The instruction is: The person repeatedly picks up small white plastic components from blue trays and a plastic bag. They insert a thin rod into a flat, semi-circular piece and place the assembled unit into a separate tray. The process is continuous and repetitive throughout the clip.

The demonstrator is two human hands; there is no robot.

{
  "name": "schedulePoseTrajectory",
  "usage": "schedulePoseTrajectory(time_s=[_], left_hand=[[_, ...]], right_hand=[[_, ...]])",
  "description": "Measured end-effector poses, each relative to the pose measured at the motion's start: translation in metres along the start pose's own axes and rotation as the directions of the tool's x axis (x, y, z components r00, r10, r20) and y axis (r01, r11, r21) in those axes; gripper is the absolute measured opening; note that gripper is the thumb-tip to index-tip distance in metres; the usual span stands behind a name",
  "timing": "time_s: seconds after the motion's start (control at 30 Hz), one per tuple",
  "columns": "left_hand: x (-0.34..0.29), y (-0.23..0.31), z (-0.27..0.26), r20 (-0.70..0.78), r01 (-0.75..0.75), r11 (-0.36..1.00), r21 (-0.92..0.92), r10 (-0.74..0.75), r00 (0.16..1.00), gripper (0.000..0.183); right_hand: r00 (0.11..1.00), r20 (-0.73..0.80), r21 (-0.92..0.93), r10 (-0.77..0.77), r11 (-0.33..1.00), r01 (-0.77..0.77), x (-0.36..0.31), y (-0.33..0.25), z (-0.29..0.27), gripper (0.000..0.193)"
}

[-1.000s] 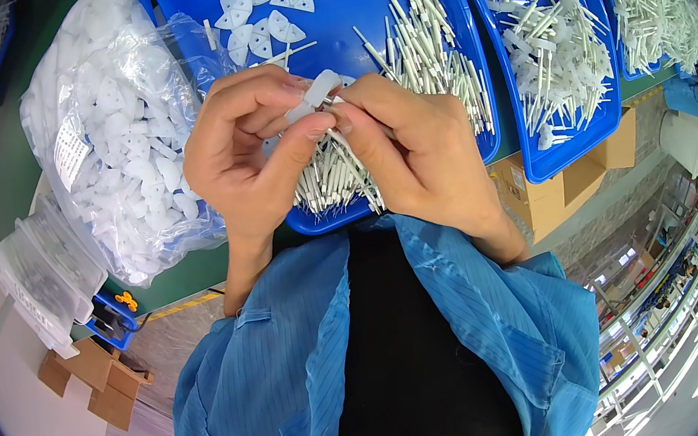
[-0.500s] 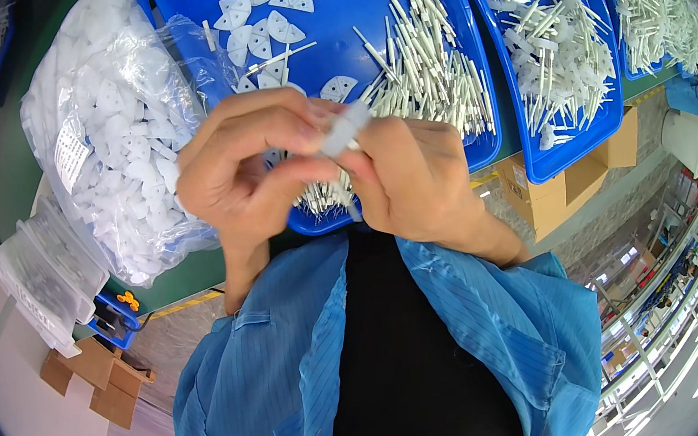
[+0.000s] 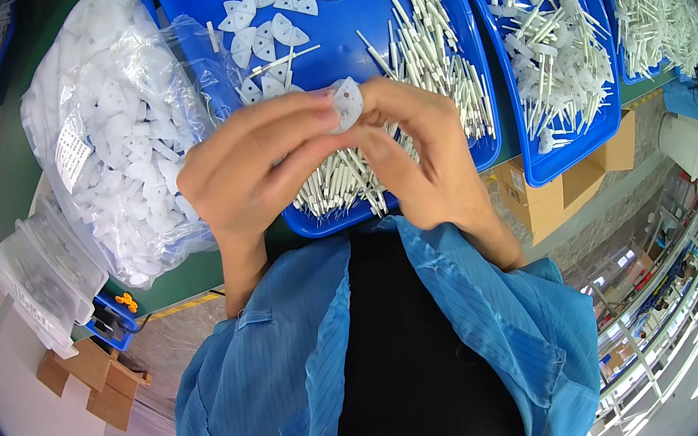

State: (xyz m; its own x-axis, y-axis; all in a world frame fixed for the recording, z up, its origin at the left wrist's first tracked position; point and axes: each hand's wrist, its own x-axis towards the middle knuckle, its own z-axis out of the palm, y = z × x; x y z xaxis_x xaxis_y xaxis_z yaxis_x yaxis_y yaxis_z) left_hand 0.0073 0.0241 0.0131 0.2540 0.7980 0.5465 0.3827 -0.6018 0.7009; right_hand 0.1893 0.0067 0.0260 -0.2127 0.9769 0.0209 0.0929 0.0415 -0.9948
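Observation:
A white fan-shaped plastic piece point(image 3: 347, 105) with small holes stands tilted between my hands, above the near part of a blue tray point(image 3: 336, 41). My left hand point(image 3: 258, 155) pinches its left side between thumb and fingers. At its right edge, the index finger and thumb of my right hand point(image 3: 427, 147) close on it; whether a rod is also in that grip is hidden. Several similar white pieces point(image 3: 295, 3) lie flat in the tray's far left part. Thin white rods point(image 3: 434, 59) are heaped along its right side, with more rods point(image 3: 336, 183) under my hands.
To the left, a clear bag point(image 3: 132, 157) bulges with white pieces beside clear plastic containers point(image 3: 50, 263). A second blue tray point(image 3: 552, 167) on the right holds rods and white pieces mixed; another heap of rods point(image 3: 654, 6) lies beyond. Below them is an open cardboard box point(image 3: 579, 177).
The white piece has turned from nearly edge-on to showing its broad holed face, and sits slightly farther away. My left fingers have straightened, and my right hand has rolled, uncovering more rods below.

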Motion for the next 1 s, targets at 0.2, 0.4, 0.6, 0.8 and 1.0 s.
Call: schedulePoseTrajectory(time_s=[0.2,0.4,0.6,0.8,1.0], left_hand=[[-0.008,0.006,0.005,-0.043,-0.061,0.998,0.024,0.062,0.997,0.031],[-0.011,0.002,0.016,-0.233,0.184,0.923,-0.338,-0.271,0.934,0.031],[-0.014,-0.001,0.013,-0.097,0.429,0.622,-0.656,-0.632,0.769,0.019],[-0.012,0.001,0.011,-0.043,0.435,0.517,-0.737,-0.678,0.734,0.019],[-0.013,0.001,0.012,-0.045,0.415,0.529,-0.74,-0.656,0.754,0.02]], right_hand=[[0.938,0.016,-0.357,0.346,0.879,-0.318,0.012,-0.011,-0.016,0.014],[0.996,-0.083,-0.809,0.032,0.581,-0.086,0.019,0.02,-0.021,0.019],[0.988,-0.149,-0.404,-0.034,0.914,-0.029,0.017,-0.005,-0.014,0.018],[0.99,-0.055,-0.166,0.133,0.976,-0.14,0.0,-0.029,0.002,0.029],[0.999,0.023,-0.294,0.023,0.956,-0.016,-0.002,-0.011,0.009,0.014]])
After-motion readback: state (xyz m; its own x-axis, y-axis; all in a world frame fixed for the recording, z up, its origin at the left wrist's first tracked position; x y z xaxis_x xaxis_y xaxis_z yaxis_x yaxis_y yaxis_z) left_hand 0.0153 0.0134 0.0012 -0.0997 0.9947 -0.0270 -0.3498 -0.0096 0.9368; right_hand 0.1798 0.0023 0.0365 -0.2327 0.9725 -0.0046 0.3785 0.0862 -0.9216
